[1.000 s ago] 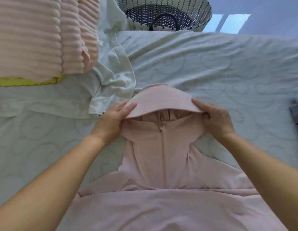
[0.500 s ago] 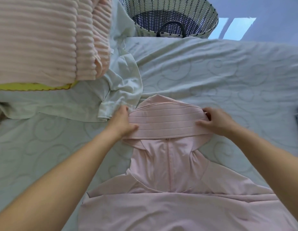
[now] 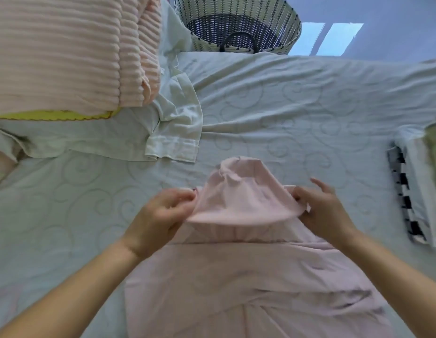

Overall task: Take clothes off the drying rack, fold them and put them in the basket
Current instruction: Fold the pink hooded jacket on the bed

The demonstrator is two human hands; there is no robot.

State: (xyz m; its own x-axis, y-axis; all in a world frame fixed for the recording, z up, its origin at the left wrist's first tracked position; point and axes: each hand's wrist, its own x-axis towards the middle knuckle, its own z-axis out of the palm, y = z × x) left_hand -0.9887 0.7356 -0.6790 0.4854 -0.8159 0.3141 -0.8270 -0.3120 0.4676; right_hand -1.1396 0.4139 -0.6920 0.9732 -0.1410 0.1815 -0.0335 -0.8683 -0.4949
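A pale pink hooded jacket point(image 3: 248, 284) lies spread on the bed in front of me. Its hood point(image 3: 243, 198) is lifted and doubled back toward the body. My left hand point(image 3: 160, 215) pinches the hood's left edge, and my right hand point(image 3: 324, 211) pinches its right edge with some fingers raised. The woven laundry basket point(image 3: 238, 25) stands beyond the far edge of the bed, top centre, dark inside with a black handle.
A pink ribbed blanket point(image 3: 65, 52) over something yellow lies at the top left, with a white garment point(image 3: 178, 128) beside it. Folded clothes, one black-and-white checked point(image 3: 404, 191), sit at the right edge. The pale quilted bedsheet point(image 3: 297, 106) stretches between me and the basket.
The hood was flat on the bed with its brim toward me; both hands have since lifted it and turned it back over the jacket's body.
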